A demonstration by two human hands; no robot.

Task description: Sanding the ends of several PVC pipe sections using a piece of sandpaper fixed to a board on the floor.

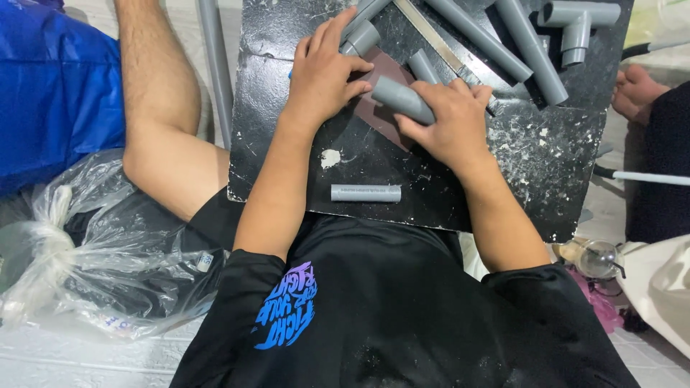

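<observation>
Black, paint-flecked board (503,165) fills the frame's centre, bearing a brown sanding sheet (381,108). Step in hand looks like abrading a pipe end. Left hand (323,75) lies flat, fingers spread, pinning the sheet; right hand (449,122) grips a short grey pipe piece (401,99) on it. One tee fitting (575,21) upper right; one loose pipe stub (365,192) below.

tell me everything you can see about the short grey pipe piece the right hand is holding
The short grey pipe piece is a plain round tube, plastic by its matt look, lying tilted with its nearer end pointing up-left. That end shows closed or cut flat; the other is hidden under the right hand, whose fingers wrap over it. The left hand fingertips touch its free end. It rests on a reddish-brown sheet on the black scuffed board.
</observation>
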